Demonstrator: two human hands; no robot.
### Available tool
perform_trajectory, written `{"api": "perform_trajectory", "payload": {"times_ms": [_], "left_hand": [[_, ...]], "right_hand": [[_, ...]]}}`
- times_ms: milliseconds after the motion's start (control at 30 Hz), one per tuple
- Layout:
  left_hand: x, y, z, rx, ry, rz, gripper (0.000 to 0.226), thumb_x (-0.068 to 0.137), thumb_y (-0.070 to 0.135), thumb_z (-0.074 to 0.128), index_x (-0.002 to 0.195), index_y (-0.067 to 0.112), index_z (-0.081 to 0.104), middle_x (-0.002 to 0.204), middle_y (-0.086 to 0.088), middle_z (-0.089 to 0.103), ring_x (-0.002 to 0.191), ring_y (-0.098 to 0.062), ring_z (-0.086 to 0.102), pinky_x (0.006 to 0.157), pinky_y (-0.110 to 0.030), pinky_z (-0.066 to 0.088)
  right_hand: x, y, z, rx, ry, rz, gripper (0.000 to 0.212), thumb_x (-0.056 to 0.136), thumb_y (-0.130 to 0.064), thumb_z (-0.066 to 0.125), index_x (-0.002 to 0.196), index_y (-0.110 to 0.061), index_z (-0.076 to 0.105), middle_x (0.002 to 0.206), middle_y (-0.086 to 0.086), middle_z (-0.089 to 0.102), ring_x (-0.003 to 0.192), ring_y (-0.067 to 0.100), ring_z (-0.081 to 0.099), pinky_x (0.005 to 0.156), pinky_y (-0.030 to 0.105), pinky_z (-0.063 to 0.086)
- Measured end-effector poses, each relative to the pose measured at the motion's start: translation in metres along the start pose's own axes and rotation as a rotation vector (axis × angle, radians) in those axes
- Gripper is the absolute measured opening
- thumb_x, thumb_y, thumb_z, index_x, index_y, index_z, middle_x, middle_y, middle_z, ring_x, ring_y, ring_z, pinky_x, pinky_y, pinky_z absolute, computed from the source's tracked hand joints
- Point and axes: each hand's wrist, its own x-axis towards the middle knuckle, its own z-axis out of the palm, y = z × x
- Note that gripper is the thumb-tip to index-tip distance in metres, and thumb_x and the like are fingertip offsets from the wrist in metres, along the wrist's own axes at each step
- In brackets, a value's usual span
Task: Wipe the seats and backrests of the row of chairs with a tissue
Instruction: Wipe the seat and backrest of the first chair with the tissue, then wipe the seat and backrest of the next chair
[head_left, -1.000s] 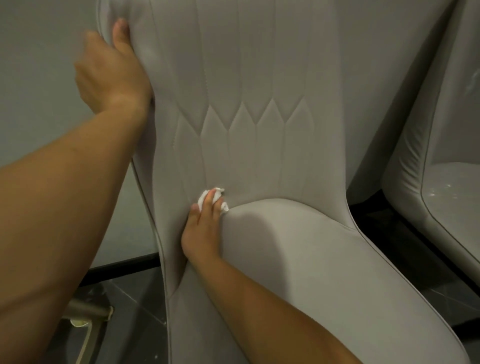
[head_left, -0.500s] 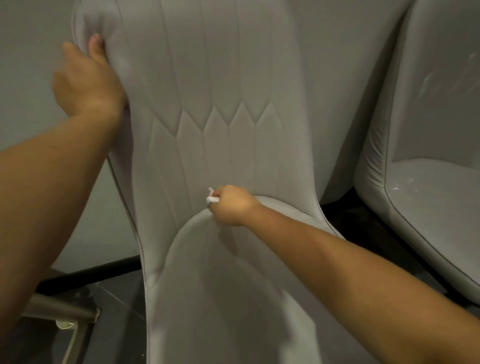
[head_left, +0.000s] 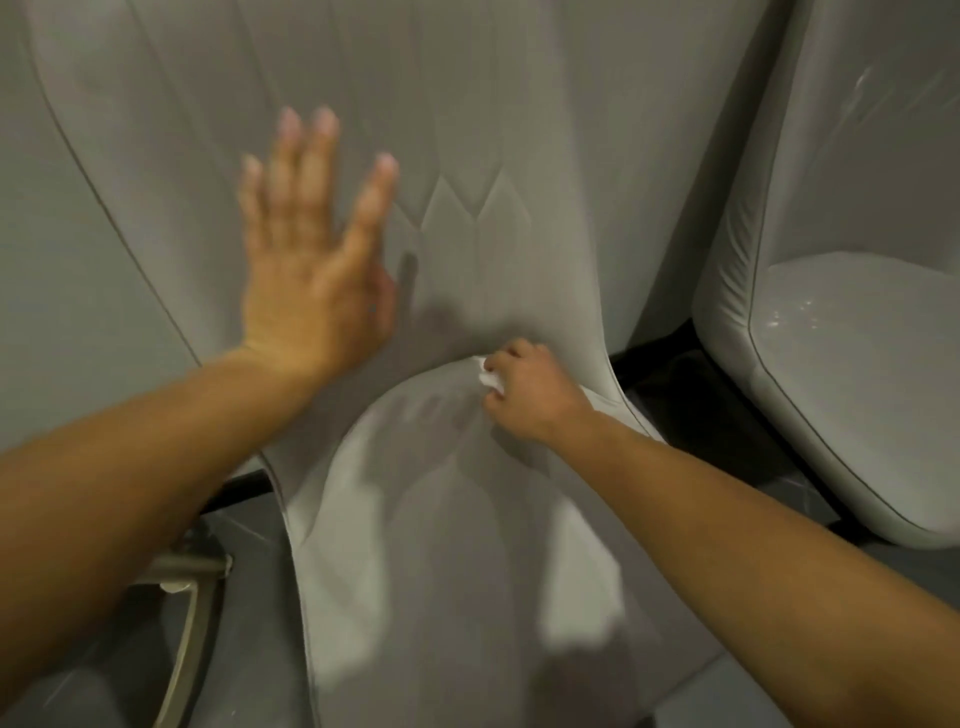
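Head view: right hand (head_left: 530, 397) clenched around the white tissue (head_left: 491, 379) at the seat's (head_left: 441, 519) rear edge, along the crease under the backrest (head_left: 467, 130); left hand (head_left: 311, 280) flat, fingers (head_left: 317, 156) released and spread, farther left on the backrest.

Seating area — row of padded chairs (head_left: 519, 130)

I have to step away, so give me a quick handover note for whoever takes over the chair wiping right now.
Left hand: open, fingers spread flat against the backrest.
Right hand: grips the crumpled white tissue at the crease where backrest meets seat.
Done: cannot tell from this view how much of this chair is wiped.
Left: the neighbouring chair on the right shows white specks on its seat and looks unwiped.
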Motion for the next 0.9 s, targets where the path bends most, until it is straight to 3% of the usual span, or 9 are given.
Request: {"api": "perform_trajectory", "payload": {"times_ms": [67,167,300,400,533,900], "left_hand": [[-0.012,0.025,0.0,-0.085,-0.142,0.09,0.079,0.079,0.021,0.055,0.153,0.01,0.027,0.156,-0.028,0.017,0.145,-0.046,0.011,0.115,-0.06,0.014],[-0.034,0.041,-0.004,-0.101,-0.476,0.013,0.091,0.077,0.033,0.062,0.154,0.01,0.019,0.156,-0.024,0.02,0.146,-0.041,0.012,0.115,-0.057,0.018],[-0.052,0.046,-0.039,-0.02,-0.83,-0.017,0.093,0.086,0.063,0.047,0.155,0.02,0.002,0.16,-0.015,0.007,0.147,-0.035,-0.002,0.117,-0.056,0.009],[-0.047,0.047,-0.076,0.047,-1.001,-0.025,0.102,0.083,0.076,0.041,0.153,0.024,-0.011,0.161,-0.011,-0.005,0.147,-0.034,-0.011,0.117,-0.058,0.005],[-0.014,0.061,-0.136,0.018,-1.062,-0.107,0.106,0.079,0.081,0.038,0.154,0.023,-0.01,0.161,-0.01,-0.005,0.146,-0.036,-0.015,0.116,-0.06,0.003],[0.107,0.126,-0.311,-0.029,-0.97,-0.108,0.101,0.081,0.082,0.032,0.154,0.021,-0.001,0.161,-0.011,0.008,0.147,-0.035,-0.004,0.116,-0.059,0.01]], "right_hand": [[-0.006,0.003,-0.02,0.025,0.011,0.022,0.042,0.089,-0.025,0.059,0.13,-0.013,0.063,0.127,0.013,0.057,0.114,0.037,0.052,0.1,0.035,0.036],[-0.018,0.007,-0.054,0.113,0.057,0.067,0.041,0.087,-0.024,0.062,0.126,-0.014,0.066,0.123,0.014,0.058,0.112,0.037,0.056,0.099,0.036,0.041],[-0.05,0.009,-0.106,0.178,0.041,0.179,0.041,0.09,-0.027,0.062,0.13,-0.017,0.064,0.13,0.008,0.055,0.118,0.031,0.054,0.103,0.034,0.043],[-0.079,0.008,-0.147,0.166,-0.006,0.211,0.042,0.091,-0.028,0.06,0.132,-0.018,0.062,0.132,0.006,0.054,0.122,0.031,0.049,0.104,0.038,0.044],[-0.125,0.005,-0.21,0.133,-0.039,0.268,0.044,0.09,-0.027,0.06,0.132,-0.016,0.061,0.132,0.009,0.053,0.123,0.032,0.047,0.103,0.037,0.044],[-0.254,-0.021,-0.389,0.297,0.04,0.396,0.042,0.086,-0.018,0.066,0.128,-0.011,0.065,0.129,0.014,0.057,0.116,0.032,0.055,0.102,0.031,0.043]]}}
